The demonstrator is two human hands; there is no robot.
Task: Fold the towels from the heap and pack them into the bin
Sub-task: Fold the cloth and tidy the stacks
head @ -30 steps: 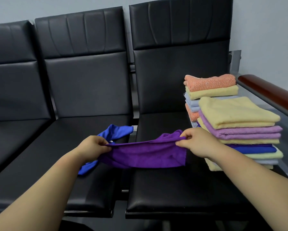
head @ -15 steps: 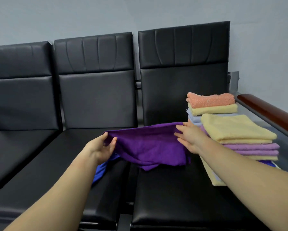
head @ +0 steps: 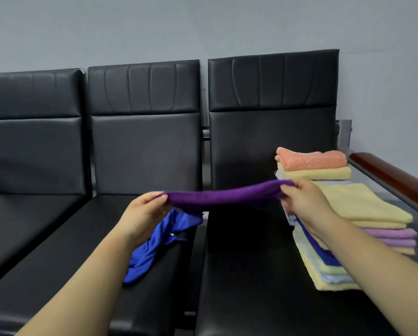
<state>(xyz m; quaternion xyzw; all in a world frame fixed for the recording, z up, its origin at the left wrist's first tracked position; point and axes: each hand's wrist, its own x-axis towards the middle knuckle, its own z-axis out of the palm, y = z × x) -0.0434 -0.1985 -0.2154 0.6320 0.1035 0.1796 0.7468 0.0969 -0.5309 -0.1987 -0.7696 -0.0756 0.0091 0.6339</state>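
Head view shows my left hand and right hand each pinching an end of the purple towel, stretched above the black seats, so I should level its corners before folding.

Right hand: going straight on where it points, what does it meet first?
The right hand pinches the purple towel; past that, probably the right seat's backrest, depth unclear.

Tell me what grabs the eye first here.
A purple towel is stretched in mid-air between the left hand and the right hand, centre frame. To its right, folded towels sit stacked on the black bench. A crumpled blue towel lies below the left hand.
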